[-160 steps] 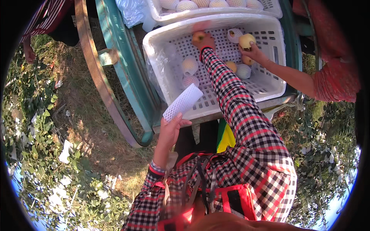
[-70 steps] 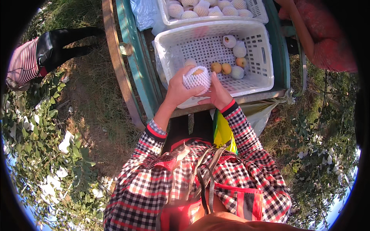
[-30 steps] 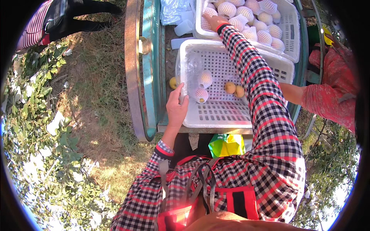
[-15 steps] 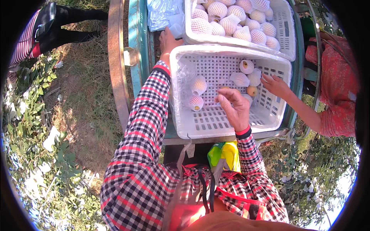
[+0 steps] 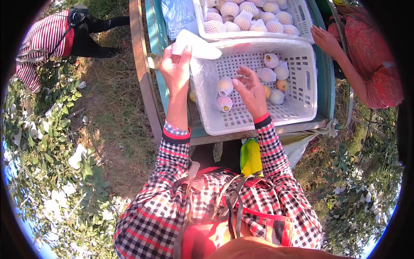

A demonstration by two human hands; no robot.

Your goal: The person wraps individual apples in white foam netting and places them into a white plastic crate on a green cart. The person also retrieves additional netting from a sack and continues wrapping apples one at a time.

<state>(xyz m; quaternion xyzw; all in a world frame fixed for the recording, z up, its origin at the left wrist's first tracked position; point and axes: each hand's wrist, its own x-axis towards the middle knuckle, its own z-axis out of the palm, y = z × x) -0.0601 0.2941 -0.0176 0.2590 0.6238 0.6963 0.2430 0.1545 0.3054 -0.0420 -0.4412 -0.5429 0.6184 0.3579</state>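
Observation:
My left hand [image 5: 176, 71] is raised at the near crate's left edge, its fingers closed on a white bundle of foam fruit nets [image 5: 198, 45]. Over the middle of the white plastic crate [image 5: 224, 126] hovers my right hand [image 5: 251, 93], fingers apart and holding nothing. Two netted fruits [image 5: 224, 103] lie on the crate floor left of that hand. To its right sit several more netted fruits [image 5: 267, 75] and a bare yellowish fruit [image 5: 281, 85]. Another bare fruit [image 5: 267, 92] is partly hidden by my right hand.
A second crate [image 5: 254, 37], full of netted fruit, stands beyond the first. Blue plastic film [image 5: 178, 17] lies to its left. A co-worker's hand [image 5: 325, 42] rests by the far crate's right corner. Another person [image 5: 51, 36] bends at the left, past the cart's rusty rail [image 5: 144, 86].
My left hand has come back from beside the blue film, now holding the foam nets up. The co-worker's hand has left the near crate and moved farther away. My right hand stays over the crate.

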